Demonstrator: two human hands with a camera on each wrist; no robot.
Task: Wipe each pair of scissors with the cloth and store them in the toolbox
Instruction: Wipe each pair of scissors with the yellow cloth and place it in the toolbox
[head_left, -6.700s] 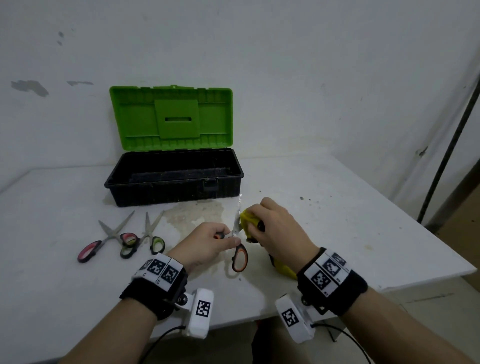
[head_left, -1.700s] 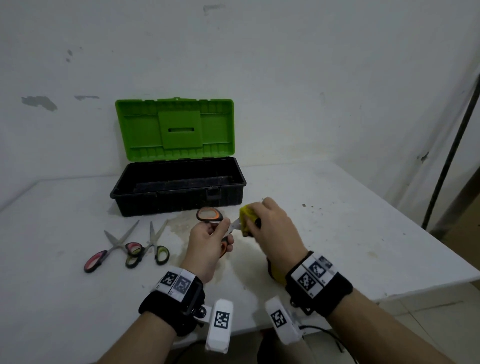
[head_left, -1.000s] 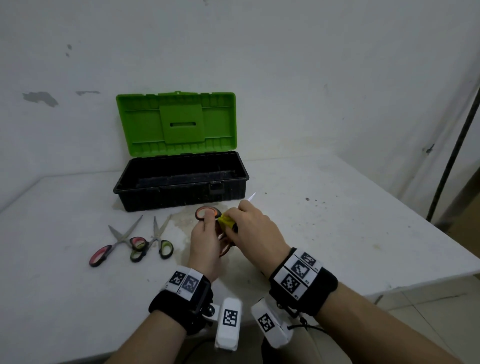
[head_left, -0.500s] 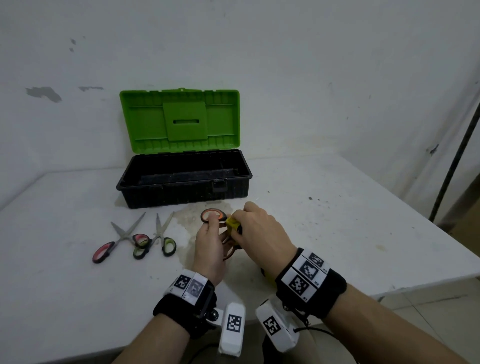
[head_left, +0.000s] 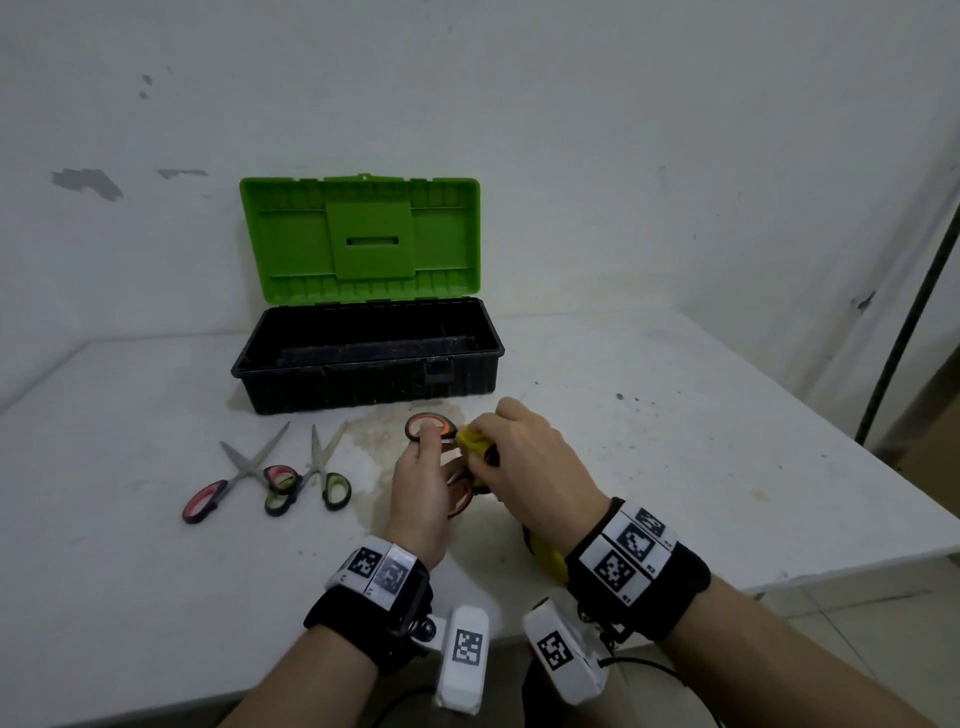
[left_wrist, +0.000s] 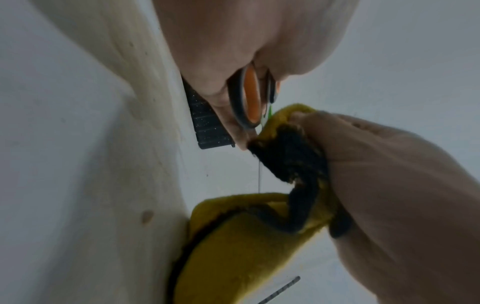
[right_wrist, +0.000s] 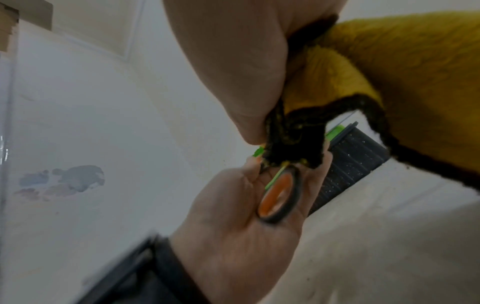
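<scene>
My left hand (head_left: 423, 480) grips the orange-handled scissors (head_left: 431, 427) by their handle loops (left_wrist: 249, 98) (right_wrist: 279, 195), just in front of the toolbox. My right hand (head_left: 524, 457) pinches the yellow cloth (head_left: 472, 441) with its black edging (left_wrist: 291, 156) (right_wrist: 293, 144) around the scissors where handles meet blades; the blades are hidden by cloth and fingers. The cloth's tail (head_left: 545, 553) hangs below my right wrist. The black toolbox (head_left: 363, 382) stands with its green lid (head_left: 363, 239) up. Two more scissors lie left of my hands, one red-handled (head_left: 236, 480), one green-handled (head_left: 317, 475).
The white table (head_left: 675, 441) carries a brownish stain in front of the toolbox and some dark specks to the right. Its right and front edges run close by my forearms. A white wall stands behind, and a dark pole (head_left: 904, 332) leans at the far right.
My right hand has slid the cloth from the blade tips down toward the handles. The blade tip seen a second ago is now covered. My left hand has kept its hold.
</scene>
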